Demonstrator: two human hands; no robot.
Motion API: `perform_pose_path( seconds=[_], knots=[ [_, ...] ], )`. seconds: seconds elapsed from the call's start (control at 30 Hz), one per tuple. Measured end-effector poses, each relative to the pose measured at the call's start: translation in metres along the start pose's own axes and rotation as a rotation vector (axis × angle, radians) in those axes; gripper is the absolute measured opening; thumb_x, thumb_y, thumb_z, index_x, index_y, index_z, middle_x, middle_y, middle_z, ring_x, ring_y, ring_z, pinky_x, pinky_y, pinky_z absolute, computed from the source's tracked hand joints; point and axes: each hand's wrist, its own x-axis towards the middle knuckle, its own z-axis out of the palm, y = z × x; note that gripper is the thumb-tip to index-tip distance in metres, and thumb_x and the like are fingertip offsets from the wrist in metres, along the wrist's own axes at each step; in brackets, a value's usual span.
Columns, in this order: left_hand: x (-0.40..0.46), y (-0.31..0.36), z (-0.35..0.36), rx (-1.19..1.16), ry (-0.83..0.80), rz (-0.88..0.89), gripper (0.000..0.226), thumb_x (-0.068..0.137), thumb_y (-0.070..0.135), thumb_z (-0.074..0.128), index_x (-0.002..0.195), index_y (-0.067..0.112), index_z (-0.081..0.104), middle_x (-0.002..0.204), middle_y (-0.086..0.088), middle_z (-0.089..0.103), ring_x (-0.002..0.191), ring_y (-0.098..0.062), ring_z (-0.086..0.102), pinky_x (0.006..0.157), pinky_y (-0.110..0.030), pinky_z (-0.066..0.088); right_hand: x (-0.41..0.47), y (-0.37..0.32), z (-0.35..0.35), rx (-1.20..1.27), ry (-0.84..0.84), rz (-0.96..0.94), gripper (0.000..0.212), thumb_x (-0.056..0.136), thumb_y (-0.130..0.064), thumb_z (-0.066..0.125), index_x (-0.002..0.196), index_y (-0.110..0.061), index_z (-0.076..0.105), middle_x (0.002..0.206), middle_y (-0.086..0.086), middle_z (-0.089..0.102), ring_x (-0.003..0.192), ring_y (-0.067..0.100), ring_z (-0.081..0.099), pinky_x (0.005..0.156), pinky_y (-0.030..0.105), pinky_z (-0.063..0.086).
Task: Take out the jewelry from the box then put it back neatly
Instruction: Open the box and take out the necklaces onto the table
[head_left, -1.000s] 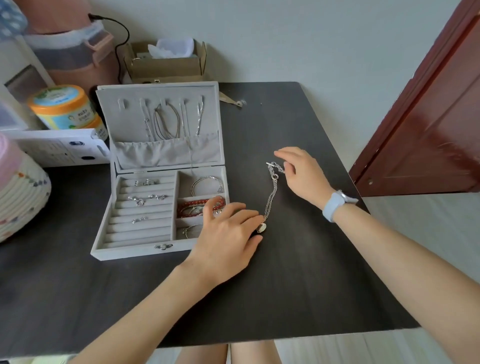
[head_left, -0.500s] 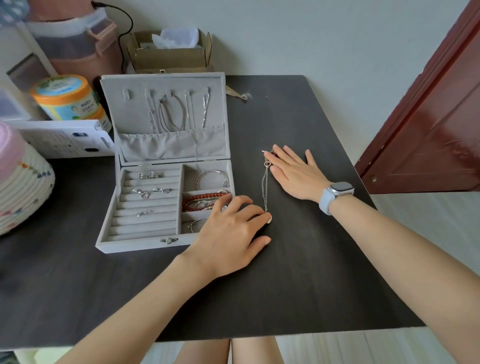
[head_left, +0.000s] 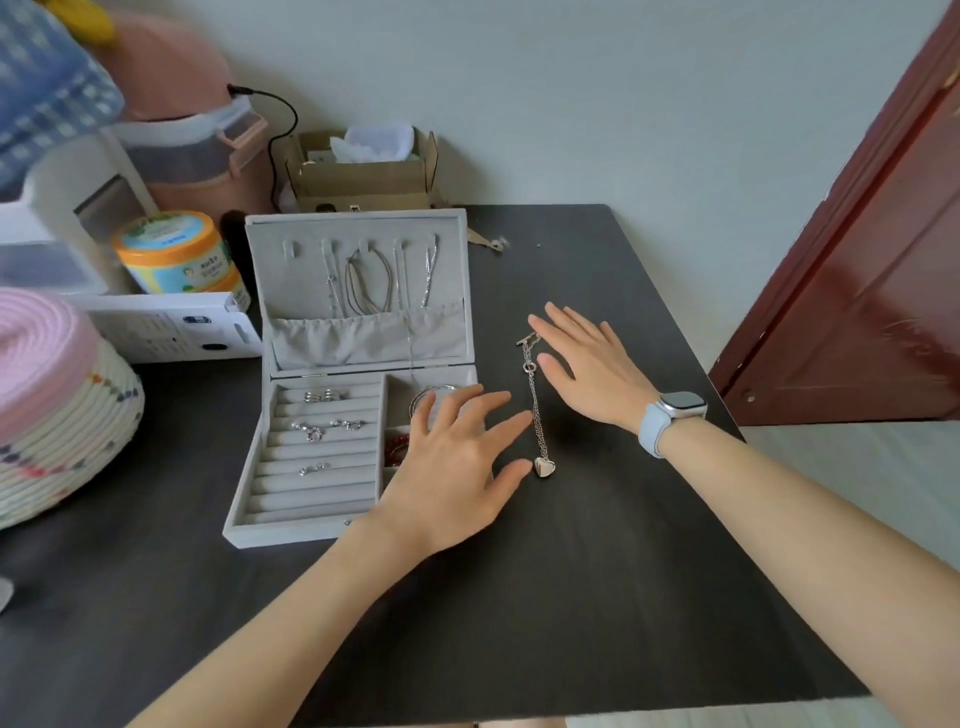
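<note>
An open grey jewelry box (head_left: 291, 519) sits on the dark table (head_left: 571, 597). Several necklaces (head_left: 369, 283) hang in its lid. Rings (head_left: 324, 396) and earrings (head_left: 327, 428) sit in the left slots; a silver bangle (head_left: 423, 395) and red beads (head_left: 397, 447) lie in the right compartments. A silver chain with a heart pendant (head_left: 543, 466) lies straight on the table beside the box. My left hand (head_left: 457, 467) hovers with fingers spread over the box's right side, holding nothing. My right hand (head_left: 587, 364), wearing a watch, is flat and open just right of the chain.
Left of the box stand a woven basket with a pink top (head_left: 57, 405), a white carton (head_left: 171, 325) and an orange-lidded tub (head_left: 176, 254). A cardboard box (head_left: 363, 171) sits behind. A red-brown door (head_left: 857, 291) is at the right.
The chain has been laid straight on the table and both hands have let go of it. The left hand's fingers have spread and drawn back toward the box; the pendant now shows.
</note>
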Motion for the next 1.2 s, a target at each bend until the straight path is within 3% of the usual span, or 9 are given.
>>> perform_pose_path(
  seconds=[0.17, 0.3, 0.4, 0.57, 0.7, 0.9, 1.07, 1.13, 1.2],
  knots=[
    [0.02, -0.043, -0.033, 0.095, 0.217, -0.107, 0.042, 0.083, 0.036, 0.038, 0.11, 0.018, 0.065, 0.118, -0.009, 0.062, 0.113, -0.034, 0.054, 0.093, -0.058, 0.04, 0.005, -0.038, -0.02, 0.117, 0.241, -0.061, 0.043, 0.097, -0.023, 0.034, 0.14, -0.019, 0.031, 0.147, 0.001, 0.035, 0.137, 0.017, 0.027, 0.114, 0.039, 0.018],
    [0.03, -0.091, -0.062, 0.162, 0.396, -0.216, 0.038, 0.083, 0.03, 0.038, 0.104, 0.014, 0.067, 0.112, -0.012, 0.063, 0.103, -0.036, 0.057, 0.084, -0.05, 0.043, 0.027, -0.08, -0.029, 0.164, 0.372, -0.124, 0.037, 0.094, -0.017, 0.041, 0.131, -0.014, 0.043, 0.123, 0.006, 0.055, 0.115, 0.023, 0.047, 0.095, 0.037, 0.039],
    [0.035, -0.126, -0.079, 0.215, 0.48, -0.292, 0.038, 0.083, 0.026, 0.037, 0.107, 0.014, 0.064, 0.115, -0.012, 0.06, 0.104, -0.036, 0.054, 0.081, -0.049, 0.041, 0.05, -0.113, -0.029, 0.216, 0.411, -0.175, 0.029, 0.093, -0.016, 0.044, 0.12, -0.013, 0.052, 0.105, 0.004, 0.061, 0.102, 0.02, 0.051, 0.081, 0.032, 0.045],
    [0.048, -0.173, -0.101, 0.286, 0.509, -0.349, 0.041, 0.084, 0.027, 0.039, 0.114, 0.012, 0.062, 0.126, -0.014, 0.057, 0.116, -0.038, 0.05, 0.086, -0.054, 0.039, 0.089, -0.159, -0.022, 0.257, 0.416, -0.14, 0.024, 0.095, -0.025, 0.042, 0.115, -0.017, 0.053, 0.083, 0.001, 0.064, 0.079, 0.02, 0.057, 0.062, 0.027, 0.04],
    [0.056, -0.192, -0.109, 0.169, 0.375, -0.349, 0.048, 0.087, 0.037, 0.036, 0.125, 0.013, 0.056, 0.13, -0.008, 0.056, 0.122, -0.032, 0.047, 0.096, -0.05, 0.033, 0.107, -0.18, -0.014, 0.165, 0.443, -0.079, 0.024, 0.095, -0.031, 0.039, 0.111, -0.018, 0.051, 0.09, 0.001, 0.069, 0.084, 0.023, 0.062, 0.06, 0.027, 0.037],
    [0.056, -0.204, -0.107, -0.09, 0.403, -0.209, 0.038, 0.089, 0.021, 0.044, 0.121, 0.004, 0.057, 0.116, -0.017, 0.056, 0.103, -0.032, 0.054, 0.086, -0.031, 0.042, 0.115, -0.189, 0.0, 0.054, 0.49, 0.047, 0.025, 0.095, -0.033, 0.037, 0.108, -0.016, 0.05, 0.091, 0.004, 0.068, 0.084, 0.028, 0.064, 0.059, 0.027, 0.034],
    [0.055, -0.206, -0.104, -0.141, 0.496, -0.188, 0.033, 0.086, 0.015, 0.049, 0.113, 0.004, 0.062, 0.109, -0.016, 0.058, 0.097, -0.03, 0.056, 0.081, -0.03, 0.044, 0.118, -0.194, 0.004, 0.044, 0.521, 0.068, 0.025, 0.096, -0.028, 0.035, 0.103, -0.013, 0.053, 0.087, 0.006, 0.069, 0.079, 0.03, 0.064, 0.057, 0.027, 0.033],
    [0.053, -0.205, -0.104, -0.152, 0.514, -0.179, 0.03, 0.086, 0.013, 0.051, 0.112, 0.004, 0.063, 0.108, -0.016, 0.058, 0.096, -0.03, 0.056, 0.081, -0.032, 0.046, 0.119, -0.196, 0.007, 0.074, 0.559, 0.069, 0.02, 0.093, -0.024, 0.042, 0.094, -0.009, 0.056, 0.076, 0.008, 0.068, 0.069, 0.032, 0.064, 0.051, 0.026, 0.029],
    [0.052, -0.205, -0.105, -0.152, 0.522, -0.17, 0.029, 0.086, 0.011, 0.053, 0.111, 0.004, 0.063, 0.108, -0.015, 0.059, 0.096, -0.029, 0.057, 0.08, -0.031, 0.046, 0.12, -0.196, 0.009, 0.071, 0.649, 0.037, 0.012, 0.083, -0.017, 0.057, 0.075, -0.008, 0.057, 0.051, 0.007, 0.062, 0.044, 0.03, 0.058, 0.041, 0.018, 0.017]
  ],
)
